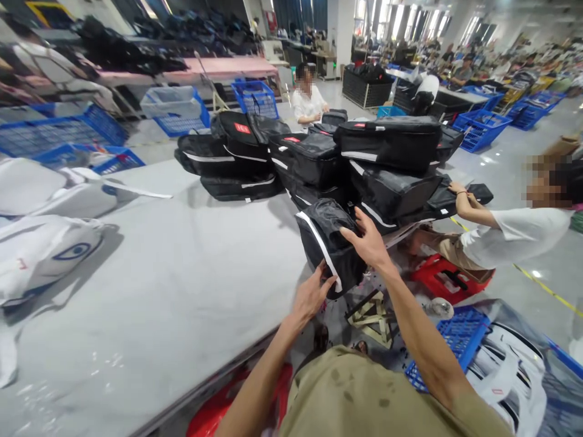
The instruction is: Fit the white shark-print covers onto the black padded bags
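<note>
A black backpack [328,233] with a white piping strip is tilted at the table's right edge, between my hands. My left hand [313,295] grips its lower front edge, fingers bent against the strip. On the other side, my right hand [370,241] holds the bag's upper right part, thumb over the top and fingers behind. Just beyond lie stacked black backpacks [387,145], some with red labels. White bags [50,255] lie on the left of the white table [182,267].
A co-worker [514,233] in a white top handles a black bag at right; another person [307,100] sits behind the stack. Blue crates [483,130] stand on the floor. A red crate [450,279] and a basket of white bags [505,370] are at right.
</note>
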A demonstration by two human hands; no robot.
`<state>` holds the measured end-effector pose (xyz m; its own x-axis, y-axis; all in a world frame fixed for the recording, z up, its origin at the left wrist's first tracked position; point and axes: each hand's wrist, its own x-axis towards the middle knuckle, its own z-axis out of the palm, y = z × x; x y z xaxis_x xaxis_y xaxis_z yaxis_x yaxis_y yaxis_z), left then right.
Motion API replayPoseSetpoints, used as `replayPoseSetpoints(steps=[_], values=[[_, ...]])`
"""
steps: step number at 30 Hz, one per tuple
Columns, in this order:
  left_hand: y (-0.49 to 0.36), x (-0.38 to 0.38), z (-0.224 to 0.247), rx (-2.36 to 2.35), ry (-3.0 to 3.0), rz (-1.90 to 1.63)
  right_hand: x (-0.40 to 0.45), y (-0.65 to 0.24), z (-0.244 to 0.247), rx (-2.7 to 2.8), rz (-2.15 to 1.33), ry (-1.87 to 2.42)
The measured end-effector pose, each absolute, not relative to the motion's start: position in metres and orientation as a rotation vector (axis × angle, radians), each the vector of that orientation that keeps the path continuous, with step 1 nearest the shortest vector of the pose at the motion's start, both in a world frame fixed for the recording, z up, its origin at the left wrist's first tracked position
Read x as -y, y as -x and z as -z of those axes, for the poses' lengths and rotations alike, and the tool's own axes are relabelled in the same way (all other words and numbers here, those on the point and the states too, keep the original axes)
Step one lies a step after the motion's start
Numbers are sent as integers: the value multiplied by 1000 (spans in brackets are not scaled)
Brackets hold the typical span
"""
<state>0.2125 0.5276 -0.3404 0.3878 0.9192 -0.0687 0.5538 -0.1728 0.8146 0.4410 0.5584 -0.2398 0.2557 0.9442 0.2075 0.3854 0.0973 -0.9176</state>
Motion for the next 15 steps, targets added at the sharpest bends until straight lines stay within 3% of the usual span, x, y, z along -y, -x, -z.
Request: replayPoseSetpoints(steps=[6,15], values=[[-220,-517,349,-1331,-1780,-763,-596,-416,220,1574,-446,2042],[-214,-540,339,-1195,-1822,-735,-614,-449,235,1575,-554,1997]])
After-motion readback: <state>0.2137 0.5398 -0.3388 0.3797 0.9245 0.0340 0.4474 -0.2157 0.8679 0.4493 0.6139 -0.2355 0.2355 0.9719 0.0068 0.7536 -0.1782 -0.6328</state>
